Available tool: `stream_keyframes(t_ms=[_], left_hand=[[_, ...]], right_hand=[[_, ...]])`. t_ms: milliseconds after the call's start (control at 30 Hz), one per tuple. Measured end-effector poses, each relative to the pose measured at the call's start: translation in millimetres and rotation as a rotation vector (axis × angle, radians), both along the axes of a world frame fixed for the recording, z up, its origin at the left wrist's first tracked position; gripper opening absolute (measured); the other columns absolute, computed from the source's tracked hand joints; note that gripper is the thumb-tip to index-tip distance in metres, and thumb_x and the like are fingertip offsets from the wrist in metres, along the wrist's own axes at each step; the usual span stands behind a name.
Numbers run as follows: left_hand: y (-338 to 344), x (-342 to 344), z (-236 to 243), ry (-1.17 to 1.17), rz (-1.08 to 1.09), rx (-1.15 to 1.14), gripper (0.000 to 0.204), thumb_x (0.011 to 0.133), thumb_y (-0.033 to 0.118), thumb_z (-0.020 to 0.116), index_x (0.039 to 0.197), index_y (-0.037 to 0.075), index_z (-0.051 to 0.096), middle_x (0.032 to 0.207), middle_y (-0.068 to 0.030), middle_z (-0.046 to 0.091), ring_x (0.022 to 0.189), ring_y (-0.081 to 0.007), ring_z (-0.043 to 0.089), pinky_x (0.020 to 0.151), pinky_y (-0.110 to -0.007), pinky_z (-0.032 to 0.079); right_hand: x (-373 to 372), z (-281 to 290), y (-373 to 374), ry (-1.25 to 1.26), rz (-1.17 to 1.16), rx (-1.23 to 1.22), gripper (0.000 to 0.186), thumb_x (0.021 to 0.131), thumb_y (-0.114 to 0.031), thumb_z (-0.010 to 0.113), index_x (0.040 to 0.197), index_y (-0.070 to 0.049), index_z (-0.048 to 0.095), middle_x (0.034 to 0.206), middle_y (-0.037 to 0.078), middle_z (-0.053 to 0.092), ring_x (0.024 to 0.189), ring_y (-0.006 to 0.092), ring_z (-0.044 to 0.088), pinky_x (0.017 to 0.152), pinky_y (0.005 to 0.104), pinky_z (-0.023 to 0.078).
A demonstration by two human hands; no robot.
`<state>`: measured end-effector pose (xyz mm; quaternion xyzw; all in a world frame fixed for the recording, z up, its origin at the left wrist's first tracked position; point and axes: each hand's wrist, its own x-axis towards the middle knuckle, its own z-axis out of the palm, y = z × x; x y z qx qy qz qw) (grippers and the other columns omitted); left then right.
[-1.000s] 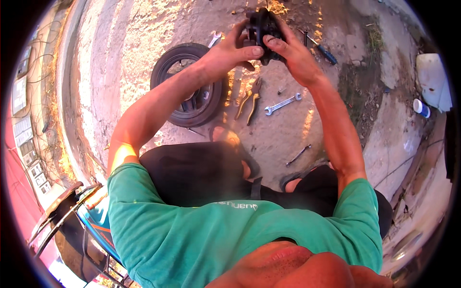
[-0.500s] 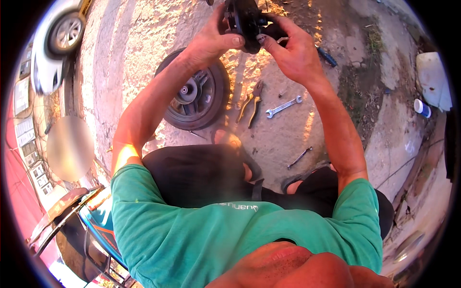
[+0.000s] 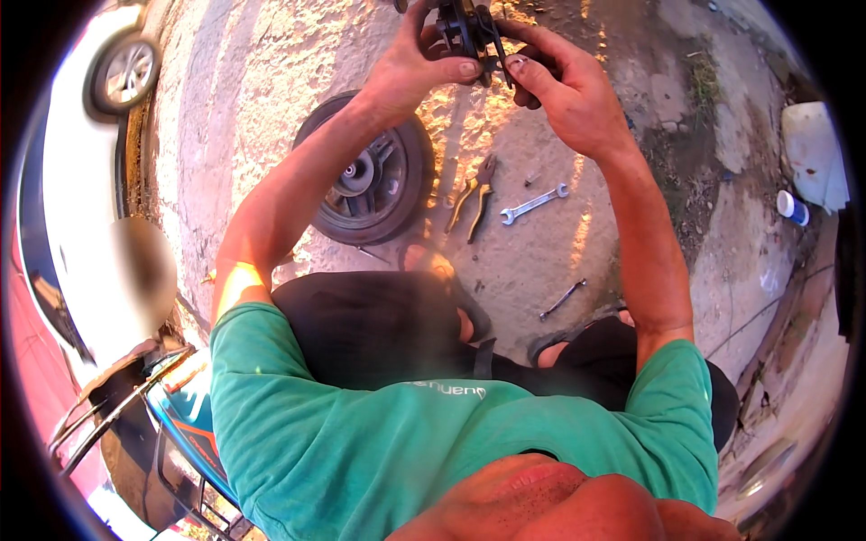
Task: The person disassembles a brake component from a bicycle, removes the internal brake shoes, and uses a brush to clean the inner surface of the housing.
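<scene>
Both my hands are raised toward the top of the view around a small black mechanical part [image 3: 469, 32]. My left hand [image 3: 417, 68] grips its left side, thumb pressed against it. My right hand [image 3: 570, 90] holds its right side with fingertips on the edge. The upper portion of the part is cut off by the picture's rim. Below my hands, on the concrete ground, lie a small black wheel with a tyre [image 3: 374, 176], pliers [image 3: 474, 194] and a silver spanner [image 3: 534, 204].
A thin metal tool [image 3: 563, 298] lies near my right foot. A white car with a wheel [image 3: 117, 72] stands at the upper left. A scooter frame [image 3: 171, 424] is at the lower left. A white container [image 3: 812, 153] and a small blue-and-white cup [image 3: 792, 206] sit at the right.
My hands have lifted the black part higher toward the top rim. The view has tilted, bringing the white car into sight at the upper left.
</scene>
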<state>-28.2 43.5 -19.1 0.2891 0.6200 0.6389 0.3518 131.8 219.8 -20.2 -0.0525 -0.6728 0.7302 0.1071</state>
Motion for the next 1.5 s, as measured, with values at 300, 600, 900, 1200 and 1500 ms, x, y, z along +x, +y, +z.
stream_keyframes(t_ms=[300, 600, 900, 1200, 1500], left_hand=[[28, 4, 9, -0.058, 0.104, 0.099, 0.103, 0.085, 0.002, 0.077, 0.164, 0.012, 0.012, 0.147, -0.0184, 0.050, 0.131, -0.0303, 0.057, 0.108, -0.045, 0.052], [38, -7, 8, -0.139, 0.054, 0.282, 0.097, 0.079, -0.008, 0.062, 0.163, 0.019, 0.022, 0.152, -0.0159, 0.045, 0.135, -0.0350, 0.051, 0.113, -0.050, 0.045], [44, -3, 11, 0.017, 0.113, 0.304, 0.110, 0.066, -0.002, 0.071, 0.162, 0.012, 0.021, 0.150, -0.0157, 0.046, 0.135, -0.0340, 0.051, 0.111, -0.046, 0.048], [50, -6, 13, 0.025, 0.128, 0.249, 0.112, 0.068, -0.004, 0.073, 0.164, 0.010, 0.017, 0.158, -0.0166, 0.038, 0.142, -0.0338, 0.045, 0.114, -0.045, 0.046], [48, -16, 2, 0.274, 0.108, 0.135, 0.113, 0.072, -0.007, 0.074, 0.164, 0.008, 0.009, 0.159, -0.0177, 0.037, 0.145, -0.0330, 0.042, 0.113, -0.045, 0.046]], right_hand=[[-13, 19, -7, 0.021, -0.155, 0.003, 0.043, 0.101, -0.009, 0.060, 0.142, 0.002, 0.057, 0.099, 0.004, 0.069, 0.085, 0.0085, 0.062, 0.075, 0.0257, 0.053], [-26, -11, -22, 0.191, -0.305, 0.107, 0.042, 0.098, -0.013, 0.072, 0.139, -0.005, 0.064, 0.095, 0.000, 0.071, 0.084, 0.0061, 0.063, 0.077, 0.0250, 0.054], [-19, -6, -20, 0.191, -0.340, 0.176, 0.044, 0.090, -0.016, 0.071, 0.131, -0.001, 0.066, 0.111, 0.020, 0.075, 0.100, 0.0280, 0.075, 0.088, 0.0364, 0.057], [-25, -17, -18, 0.200, -0.352, 0.092, 0.043, 0.091, -0.013, 0.068, 0.133, -0.004, 0.065, 0.107, 0.017, 0.076, 0.093, 0.0260, 0.075, 0.085, 0.0369, 0.058], [-21, -28, -15, 0.114, -0.333, 0.070, 0.041, 0.091, -0.011, 0.068, 0.132, -0.006, 0.065, 0.107, 0.015, 0.073, 0.090, 0.0226, 0.074, 0.081, 0.0351, 0.058]])
